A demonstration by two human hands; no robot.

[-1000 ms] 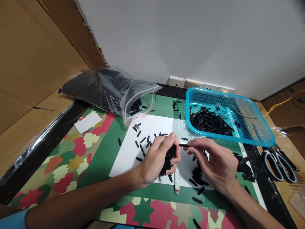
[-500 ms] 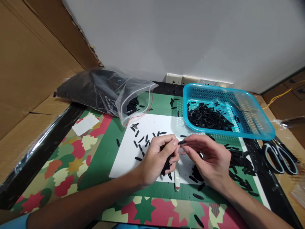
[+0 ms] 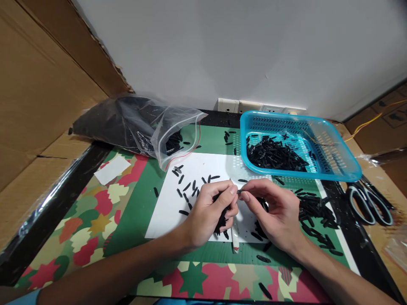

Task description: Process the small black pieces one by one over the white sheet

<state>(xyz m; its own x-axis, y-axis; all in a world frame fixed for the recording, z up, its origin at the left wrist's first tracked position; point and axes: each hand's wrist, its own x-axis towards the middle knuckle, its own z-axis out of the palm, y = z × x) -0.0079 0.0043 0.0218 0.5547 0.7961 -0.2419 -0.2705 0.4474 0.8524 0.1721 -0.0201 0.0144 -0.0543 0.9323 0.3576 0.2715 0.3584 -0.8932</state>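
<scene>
1. 1 clear plastic zip bag (image 3: 140, 127), packed with small black pieces, lies at the left rear of the table, its open mouth facing right; a few pieces sit inside the mouth.
2. 1 small white paper slip (image 3: 112, 169) lies on the green, red and cream patterned mat (image 3: 95, 212), well apart from the hands.
3. 1 white paper sheet (image 3: 168, 207) lies under both hands, with about 12 loose black slivers (image 3: 186, 186) scattered on its upper left part.
4. The left hand (image 3: 208, 212) is curled into a loose fist around a bunch of black slivers (image 3: 222, 216); its thumb and forefinger are pinched together at the top.
5. 1 thin black sliver (image 3: 239, 191) sits between the 2 hands, pinched at its left end by the left hand's fingertips and at its right end by the right hand's thumb and forefinger.
6. 1 white stick-like tool (image 3: 235, 235) lies on the sheet just below the hands.
7. The right hand (image 3: 275, 216) has its other 3 fingers curled in loosely, hovering above a dark pile on the sheet.
8. 1 blue plastic perforated basket (image 3: 337, 161) stands at the right rear, holding a heap of black slivers too many to count.
9. A loose pile of black slivers (image 3: 314, 209) lies on the mat right of the right hand.
10. 1 pair of scissors with grey-and-black handles (image 3: 369, 203) lies at the far right edge.
</scene>
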